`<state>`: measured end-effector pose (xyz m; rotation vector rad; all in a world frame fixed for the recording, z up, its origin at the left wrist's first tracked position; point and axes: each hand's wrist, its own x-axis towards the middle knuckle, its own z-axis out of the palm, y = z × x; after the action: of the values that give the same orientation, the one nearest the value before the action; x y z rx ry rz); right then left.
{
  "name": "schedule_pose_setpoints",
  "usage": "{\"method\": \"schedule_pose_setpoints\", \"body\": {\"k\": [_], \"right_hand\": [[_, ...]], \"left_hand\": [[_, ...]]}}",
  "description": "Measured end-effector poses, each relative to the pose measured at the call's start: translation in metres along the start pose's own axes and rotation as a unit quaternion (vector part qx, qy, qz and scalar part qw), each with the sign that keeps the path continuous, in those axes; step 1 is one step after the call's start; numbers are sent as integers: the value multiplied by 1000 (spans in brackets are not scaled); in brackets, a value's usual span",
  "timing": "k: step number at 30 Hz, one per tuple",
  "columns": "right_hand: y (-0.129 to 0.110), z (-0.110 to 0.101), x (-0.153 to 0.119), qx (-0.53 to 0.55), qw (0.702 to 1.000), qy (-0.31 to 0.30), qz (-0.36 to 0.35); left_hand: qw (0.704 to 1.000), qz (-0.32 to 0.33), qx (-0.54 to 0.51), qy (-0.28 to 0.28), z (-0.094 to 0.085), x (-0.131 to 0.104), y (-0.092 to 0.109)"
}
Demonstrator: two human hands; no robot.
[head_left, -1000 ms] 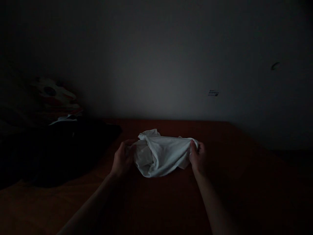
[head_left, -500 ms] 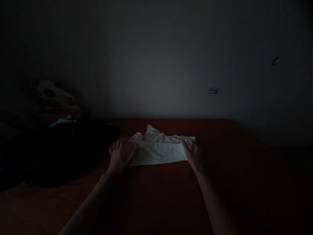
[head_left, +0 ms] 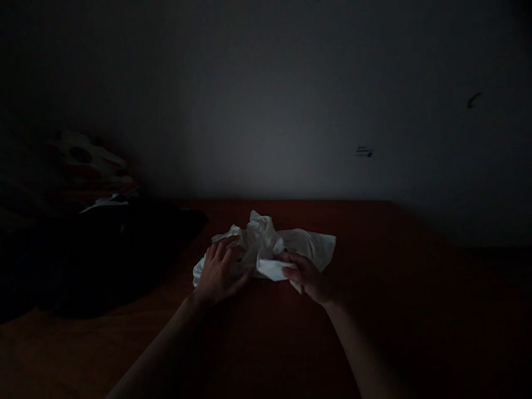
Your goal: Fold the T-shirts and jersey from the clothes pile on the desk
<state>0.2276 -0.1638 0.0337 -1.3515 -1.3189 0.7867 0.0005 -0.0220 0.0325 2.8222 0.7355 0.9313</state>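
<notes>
A crumpled white cloth lies on the reddish-brown wooden surface in front of me. My left hand rests on its left part with the fingers spread. Between thumb and fingers, my right hand pinches a folded edge of the cloth near its middle front. The cloth's right end spreads out beyond my right hand, and part of its left end is hidden under my left hand. The picture is very dark.
A dark heap of fabric covers the left side of the surface. Behind it sit white and red items, too dim to name. A grey wall with a small label rises at the back.
My right hand has moved left from the cloth's right end, bringing an edge inward. My left hand has shifted slightly right. The flat front strip is now bunched up.
</notes>
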Motion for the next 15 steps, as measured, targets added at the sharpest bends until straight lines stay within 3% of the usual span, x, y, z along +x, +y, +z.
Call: {"method": "schedule_pose_setpoints", "body": {"k": [2,3,5,7,9,12,15], "right_hand": [[-14,8,-3,51,991,-121,1],[-18,10,-4,54,991,-123,-4],[-17,10,-1,4,999,-27,-18],[-8,7,3,-111,988,96,-42],[7,1,7,-233,957,153,-75],[25,-5,9,-329,927,156,-86],[27,-8,7,-328,931,155,-46]], "left_hand": [[998,44,-21,-34,6,-1,4],[996,63,-27,-64,8,-2,5],[989,81,-35,-120,12,-2,5],[986,71,-55,-141,13,-1,5],[988,42,-100,-114,12,-1,3],[976,-63,-209,-27,14,-2,-2],[911,-253,-311,93,19,0,-10]]}}
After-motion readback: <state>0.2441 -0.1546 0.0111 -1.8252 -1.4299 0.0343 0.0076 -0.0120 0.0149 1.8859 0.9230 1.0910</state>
